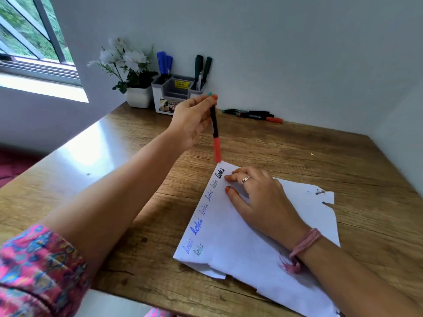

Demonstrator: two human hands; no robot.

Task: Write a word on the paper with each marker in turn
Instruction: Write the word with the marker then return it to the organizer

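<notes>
A white sheet of paper (240,243) lies slanted on the wooden table (142,266), with the word "loki" written several times along its left edge in blue, grey and black. My left hand (192,120) pinches the top end of a black marker with a red cap (215,136), which hangs cap-down just above the paper's far corner. My right hand (258,197) rests on the paper with its fingers loosely bent, holding nothing.
A white and grey pen holder (176,94) at the back holds two blue markers (164,64) and two dark green markers (202,67). Two markers (254,115) lie beside it by the wall. A white pot of flowers (137,92) stands left.
</notes>
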